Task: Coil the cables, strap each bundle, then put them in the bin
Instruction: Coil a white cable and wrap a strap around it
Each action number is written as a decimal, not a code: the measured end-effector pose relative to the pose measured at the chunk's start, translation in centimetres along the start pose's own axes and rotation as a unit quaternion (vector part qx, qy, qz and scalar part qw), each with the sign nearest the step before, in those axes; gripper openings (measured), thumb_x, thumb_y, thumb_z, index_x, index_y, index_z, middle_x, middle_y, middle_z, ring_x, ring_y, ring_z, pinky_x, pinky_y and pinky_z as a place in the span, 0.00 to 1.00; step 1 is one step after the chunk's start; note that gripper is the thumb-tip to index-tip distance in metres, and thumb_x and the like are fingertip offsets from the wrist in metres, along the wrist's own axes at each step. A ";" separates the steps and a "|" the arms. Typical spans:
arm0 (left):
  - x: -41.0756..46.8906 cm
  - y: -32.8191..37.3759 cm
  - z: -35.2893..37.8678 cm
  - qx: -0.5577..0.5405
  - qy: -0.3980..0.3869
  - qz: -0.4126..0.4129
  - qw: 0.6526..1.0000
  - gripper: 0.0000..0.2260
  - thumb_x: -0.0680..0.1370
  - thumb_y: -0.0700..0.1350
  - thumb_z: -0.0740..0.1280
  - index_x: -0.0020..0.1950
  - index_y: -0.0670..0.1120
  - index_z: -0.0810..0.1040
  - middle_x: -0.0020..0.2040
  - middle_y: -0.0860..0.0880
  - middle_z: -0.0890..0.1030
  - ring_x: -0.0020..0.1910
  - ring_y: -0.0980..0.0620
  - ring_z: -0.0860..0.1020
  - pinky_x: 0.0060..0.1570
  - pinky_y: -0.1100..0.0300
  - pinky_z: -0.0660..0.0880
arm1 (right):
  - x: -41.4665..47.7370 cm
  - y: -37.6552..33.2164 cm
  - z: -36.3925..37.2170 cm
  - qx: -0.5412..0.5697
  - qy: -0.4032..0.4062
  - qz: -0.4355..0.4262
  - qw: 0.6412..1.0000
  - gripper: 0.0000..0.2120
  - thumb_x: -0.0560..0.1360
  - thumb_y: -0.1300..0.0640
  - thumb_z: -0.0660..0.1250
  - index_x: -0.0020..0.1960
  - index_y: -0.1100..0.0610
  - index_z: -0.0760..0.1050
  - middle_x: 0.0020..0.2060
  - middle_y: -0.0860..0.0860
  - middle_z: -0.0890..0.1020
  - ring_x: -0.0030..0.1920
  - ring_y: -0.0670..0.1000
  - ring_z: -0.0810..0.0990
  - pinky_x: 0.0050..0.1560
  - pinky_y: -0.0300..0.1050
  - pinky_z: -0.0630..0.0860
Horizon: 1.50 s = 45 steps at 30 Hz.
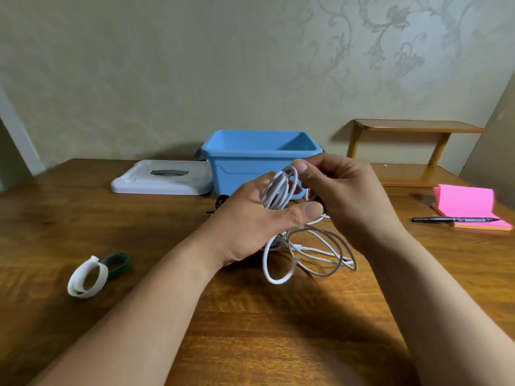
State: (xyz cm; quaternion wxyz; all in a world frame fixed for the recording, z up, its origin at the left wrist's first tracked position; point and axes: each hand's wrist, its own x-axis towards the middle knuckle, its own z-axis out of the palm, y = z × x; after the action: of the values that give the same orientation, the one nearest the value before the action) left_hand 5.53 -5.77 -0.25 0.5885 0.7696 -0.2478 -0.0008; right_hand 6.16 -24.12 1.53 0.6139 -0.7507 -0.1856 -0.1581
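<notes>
A white cable (278,190) is wound in several loops around the fingers of my left hand (250,221), above the middle of the table. My right hand (342,190) pinches the cable at the top of the loops, thumb and fingers curled on it. The loose remainder of the white cable (309,254) lies in tangled loops on the table under both hands, with a greyish cable mixed in. An open blue bin (262,151) stands behind the hands. A white strap (86,277) and a dark green strap (117,264) lie rolled at the left.
The bin's white lid (161,178) lies flat left of the bin. Pink sticky notes (468,203) and a black pen (454,219) sit at the right. A small wooden shelf (412,151) stands at the back right. Something black (220,203) shows by the bin's base.
</notes>
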 end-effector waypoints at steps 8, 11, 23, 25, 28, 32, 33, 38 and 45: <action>0.3 0.6 -0.3 -0.187 0.183 -0.002 0.965 0.07 0.85 0.43 0.69 0.47 0.44 0.79 0.31 0.45 0.80 0.28 0.47 0.78 0.31 0.57 0.78 | 0.2 -0.1 0.4 0.047 0.053 -0.017 0.997 0.19 0.84 0.40 0.62 0.56 0.51 0.86 0.42 0.48 0.84 0.39 0.49 0.78 0.40 0.47 0.73; 0.7 0.8 -1.2 -0.250 0.254 0.018 0.934 0.16 0.86 0.48 0.67 0.39 0.46 0.73 0.28 0.48 0.72 0.27 0.48 0.72 0.31 0.57 0.72 | -0.1 -0.5 0.3 0.005 0.020 0.042 0.999 0.24 0.85 0.40 0.63 0.44 0.58 0.82 0.31 0.52 0.79 0.29 0.50 0.73 0.30 0.42 0.68; 0.5 0.4 -0.5 -0.190 0.218 -0.018 0.957 0.17 0.85 0.49 0.68 0.37 0.45 0.80 0.35 0.39 0.80 0.28 0.45 0.75 0.30 0.58 0.72 | -0.6 -0.5 1.9 -0.108 -0.003 0.042 0.993 0.21 0.84 0.38 0.64 0.49 0.55 0.81 0.37 0.50 0.85 0.33 0.49 0.83 0.38 0.50 0.75; 0.4 0.2 0.1 -0.137 0.166 -0.022 0.976 0.16 0.84 0.48 0.69 0.37 0.46 0.82 0.37 0.38 0.82 0.28 0.44 0.75 0.30 0.57 0.72 | -0.5 -0.5 1.9 -0.042 0.049 0.005 0.998 0.15 0.84 0.42 0.65 0.53 0.53 0.81 0.41 0.49 0.85 0.36 0.47 0.83 0.40 0.53 0.77; 0.0 0.3 0.9 -0.121 0.080 -0.032 0.989 0.12 0.81 0.54 0.72 0.41 0.49 0.86 0.37 0.41 0.84 0.29 0.45 0.77 0.35 0.53 0.76 | -0.2 -0.2 1.4 -0.012 0.080 -0.047 0.996 0.07 0.86 0.52 0.67 0.55 0.53 0.81 0.38 0.48 0.85 0.37 0.46 0.81 0.39 0.48 0.76; -0.2 0.0 0.7 -0.184 0.046 -0.035 0.981 0.12 0.79 0.58 0.73 0.50 0.51 0.87 0.42 0.38 0.85 0.38 0.41 0.84 0.48 0.41 0.80 | -0.4 -0.1 1.4 -0.036 0.052 -0.083 0.995 0.05 0.84 0.58 0.70 0.53 0.53 0.85 0.38 0.43 0.86 0.38 0.41 0.83 0.42 0.37 0.77; -0.2 -0.1 0.5 -0.201 0.041 -0.031 0.978 0.11 0.79 0.56 0.72 0.52 0.50 0.87 0.44 0.36 0.85 0.41 0.39 0.85 0.50 0.40 0.80 | -0.4 -0.1 1.4 -0.038 0.046 -0.083 0.995 0.05 0.83 0.58 0.71 0.53 0.52 0.86 0.41 0.44 0.87 0.41 0.43 0.85 0.43 0.39 0.79; 0.0 -0.4 0.5 -0.234 0.033 -0.003 0.972 0.05 0.79 0.47 0.72 0.50 0.48 0.87 0.39 0.39 0.82 0.39 0.42 0.83 0.49 0.41 0.81 | -0.3 0.0 1.1 -0.054 0.031 -0.093 0.994 0.06 0.83 0.52 0.71 0.54 0.47 0.88 0.45 0.48 0.83 0.45 0.52 0.84 0.46 0.51 0.80; 0.6 0.1 -1.1 -0.366 0.115 0.021 0.923 0.13 0.81 0.44 0.72 0.42 0.50 0.70 0.31 0.51 0.63 0.27 0.54 0.65 0.32 0.60 0.72 | -0.6 -0.5 1.4 -0.082 -0.034 0.019 0.996 0.11 0.86 0.48 0.63 0.56 0.50 0.83 0.33 0.51 0.85 0.29 0.52 0.75 0.32 0.45 0.71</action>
State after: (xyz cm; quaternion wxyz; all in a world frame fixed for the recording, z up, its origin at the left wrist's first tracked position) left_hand 6.41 -5.00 0.35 0.8532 0.4905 -0.1775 0.0094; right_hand 5.44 -22.72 1.42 0.5464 -0.8069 -0.1788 -0.1358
